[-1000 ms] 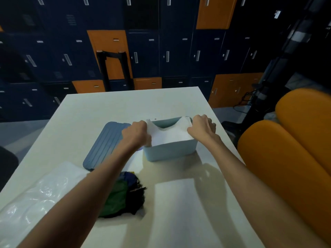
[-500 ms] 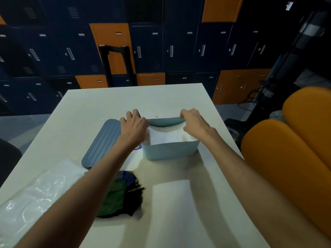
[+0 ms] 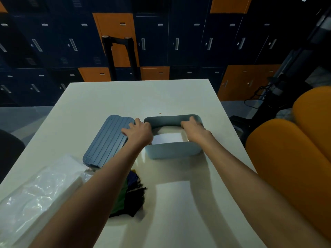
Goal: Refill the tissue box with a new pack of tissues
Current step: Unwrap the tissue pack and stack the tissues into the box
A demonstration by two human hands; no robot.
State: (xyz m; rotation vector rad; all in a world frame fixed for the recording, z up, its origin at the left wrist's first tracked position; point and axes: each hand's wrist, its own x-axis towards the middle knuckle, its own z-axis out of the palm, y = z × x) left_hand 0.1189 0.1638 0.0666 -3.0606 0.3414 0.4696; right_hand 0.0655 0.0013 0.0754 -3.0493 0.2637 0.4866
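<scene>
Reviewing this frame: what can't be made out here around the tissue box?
- Head view: fingertips of the right hand, hidden inside the tissue box.
- Head view: tissues' fill level, covered by the left hand and near wall.
- Head view: plastic wrapper, cut off by the left edge.
- Head view: dark bundle, partly behind the left forearm, too dim to identify.

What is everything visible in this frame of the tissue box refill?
table: one, white, centre of view
tissue box: one, light blue, lidless, mid-table
tissues: one stack, white, inside the tissue box
lid: one, blue, ribbed, left of the box
plastic wrapper: one, clear, table's near left corner
cloth bundle: one, green and dark, under the left forearm
seats: two, orange, right of the table
lockers: many, navy and orange, behind the table
hands: two, bare; left hand at the box's left end, right hand at its right end
</scene>
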